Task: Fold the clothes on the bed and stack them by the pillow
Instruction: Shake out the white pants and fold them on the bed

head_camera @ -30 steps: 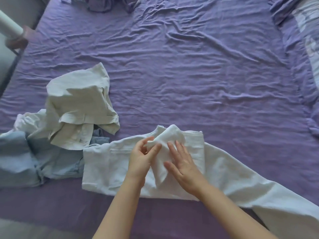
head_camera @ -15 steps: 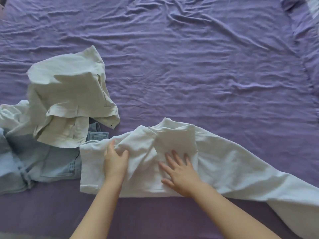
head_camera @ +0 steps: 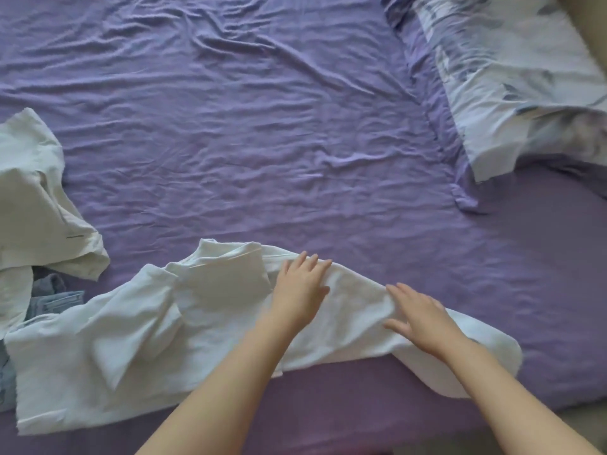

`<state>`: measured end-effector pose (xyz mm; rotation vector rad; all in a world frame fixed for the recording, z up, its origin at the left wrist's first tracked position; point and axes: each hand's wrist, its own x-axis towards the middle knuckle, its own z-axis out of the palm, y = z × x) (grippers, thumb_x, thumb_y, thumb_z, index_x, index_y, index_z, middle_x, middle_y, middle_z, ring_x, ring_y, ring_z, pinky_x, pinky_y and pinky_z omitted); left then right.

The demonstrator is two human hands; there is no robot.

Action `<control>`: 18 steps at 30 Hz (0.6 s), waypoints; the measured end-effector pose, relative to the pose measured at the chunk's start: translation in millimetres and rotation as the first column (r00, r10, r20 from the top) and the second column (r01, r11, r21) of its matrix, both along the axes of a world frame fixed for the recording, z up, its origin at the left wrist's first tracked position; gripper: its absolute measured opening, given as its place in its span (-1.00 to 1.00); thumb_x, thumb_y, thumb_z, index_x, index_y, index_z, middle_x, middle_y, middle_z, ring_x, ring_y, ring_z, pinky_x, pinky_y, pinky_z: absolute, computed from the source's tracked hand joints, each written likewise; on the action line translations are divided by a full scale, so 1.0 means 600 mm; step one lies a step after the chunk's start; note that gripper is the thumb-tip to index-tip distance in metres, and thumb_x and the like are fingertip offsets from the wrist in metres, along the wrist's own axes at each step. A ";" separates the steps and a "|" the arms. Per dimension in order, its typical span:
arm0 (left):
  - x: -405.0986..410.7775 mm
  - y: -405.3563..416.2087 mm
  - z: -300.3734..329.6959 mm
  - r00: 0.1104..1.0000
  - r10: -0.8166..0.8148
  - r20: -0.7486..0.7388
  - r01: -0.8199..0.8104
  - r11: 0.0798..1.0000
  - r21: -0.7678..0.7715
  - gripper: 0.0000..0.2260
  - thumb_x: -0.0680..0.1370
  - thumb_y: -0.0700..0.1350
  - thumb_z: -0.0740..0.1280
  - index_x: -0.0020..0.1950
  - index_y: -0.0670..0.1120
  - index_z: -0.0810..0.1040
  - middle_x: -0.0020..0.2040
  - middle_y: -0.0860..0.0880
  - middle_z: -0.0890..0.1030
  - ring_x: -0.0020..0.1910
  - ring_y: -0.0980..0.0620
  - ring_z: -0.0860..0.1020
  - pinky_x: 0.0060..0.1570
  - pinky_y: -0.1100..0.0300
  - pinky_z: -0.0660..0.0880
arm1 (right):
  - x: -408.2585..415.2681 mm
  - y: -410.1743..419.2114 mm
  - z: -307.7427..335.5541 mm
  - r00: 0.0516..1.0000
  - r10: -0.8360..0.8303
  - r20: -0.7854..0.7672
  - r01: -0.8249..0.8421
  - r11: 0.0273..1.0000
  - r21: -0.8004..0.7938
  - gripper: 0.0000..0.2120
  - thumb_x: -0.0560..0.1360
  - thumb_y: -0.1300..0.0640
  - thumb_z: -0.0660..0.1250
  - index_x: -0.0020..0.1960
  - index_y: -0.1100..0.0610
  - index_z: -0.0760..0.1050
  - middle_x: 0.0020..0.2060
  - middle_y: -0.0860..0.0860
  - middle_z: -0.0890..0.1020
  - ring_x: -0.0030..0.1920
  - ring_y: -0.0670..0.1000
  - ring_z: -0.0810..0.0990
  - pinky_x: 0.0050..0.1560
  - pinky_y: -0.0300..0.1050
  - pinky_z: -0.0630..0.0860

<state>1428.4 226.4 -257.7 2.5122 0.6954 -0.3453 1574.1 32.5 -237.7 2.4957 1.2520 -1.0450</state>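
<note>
White trousers [head_camera: 138, 336] lie lengthwise along the near edge of the purple bed [head_camera: 262, 133], waist to the left and legs running right. My left hand [head_camera: 300, 289] rests flat on the trouser leg just right of a turned-out pocket flap. My right hand [head_camera: 418, 315] lies flat on the leg further right, fingers spread. A crumpled cream garment [head_camera: 36, 205] sits at the left edge, with light blue jeans [head_camera: 49, 298] partly hidden beneath it and the trousers. The floral pillow [head_camera: 512, 70] lies at the upper right.
The wrinkled purple sheet spreads wide between the clothes and the pillow. The bed's near edge runs just below the trousers, with a strip of pale floor [head_camera: 584, 418] at the lower right.
Both hands have slid right along the trouser leg, from the pocket area onto the leg. The view has swung right, so the pillow has come into sight and the cream garment sits at the left edge.
</note>
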 end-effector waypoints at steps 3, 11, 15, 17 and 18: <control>0.038 -0.048 -0.008 0.993 -0.064 -0.103 0.058 0.997 -0.055 -0.55 0.57 0.01 0.24 0.45 0.03 0.25 0.53 -0.04 0.14 0.53 -0.06 0.01 0.44 -0.07 0.04 | 0.025 -0.068 0.005 0.991 0.133 0.004 -0.132 0.985 -0.111 -0.14 0.42 -0.25 0.30 0.52 -0.07 -0.12 0.52 -0.08 0.03 0.50 -0.02 0.05 0.44 0.05 0.03; 0.071 -0.171 0.015 0.981 -0.169 -0.100 0.143 0.964 -0.226 -0.45 0.52 0.16 0.28 0.48 0.08 0.25 0.54 -0.04 0.10 0.53 -0.02 0.00 0.45 0.05 0.05 | 0.074 -0.096 0.005 0.973 0.073 0.217 -0.095 0.991 0.093 -0.47 0.42 0.29 0.16 0.36 -0.03 0.30 0.00 -0.06 0.51 0.07 0.04 0.46 0.05 -0.11 0.32; 0.107 -0.204 0.045 0.989 -0.068 0.132 0.102 0.956 -0.276 -0.49 0.42 0.12 0.43 0.28 -0.10 0.49 0.37 -0.11 0.40 0.40 -0.05 0.29 0.33 0.08 0.26 | 0.104 -0.075 0.039 0.992 -0.019 0.122 -0.025 0.937 0.348 -0.69 0.37 0.26 0.30 0.08 0.06 0.55 -0.17 0.01 0.60 -0.07 0.13 0.54 -0.05 -0.01 0.41; 0.127 -0.214 0.059 0.985 0.035 0.171 0.014 0.960 -0.278 -0.54 0.41 0.05 0.45 0.24 -0.11 0.52 0.28 -0.05 0.50 0.30 -0.03 0.40 0.26 0.14 0.31 | 0.120 -0.067 0.060 0.999 0.000 0.046 -0.020 0.903 0.430 -0.75 0.37 0.23 0.36 0.04 0.09 0.59 -0.18 0.03 0.64 -0.10 0.15 0.57 -0.07 -0.01 0.43; 0.136 -0.215 0.067 0.978 0.103 0.183 -0.048 0.958 -0.282 -0.59 0.43 0.03 0.44 0.23 -0.07 0.53 0.22 -0.01 0.55 0.24 -0.01 0.45 0.20 0.18 0.34 | 0.127 -0.064 0.072 1.000 0.014 -0.003 -0.011 0.889 0.457 -0.77 0.39 0.20 0.38 0.04 0.09 0.60 -0.15 0.03 0.65 -0.10 0.13 0.58 -0.05 -0.02 0.43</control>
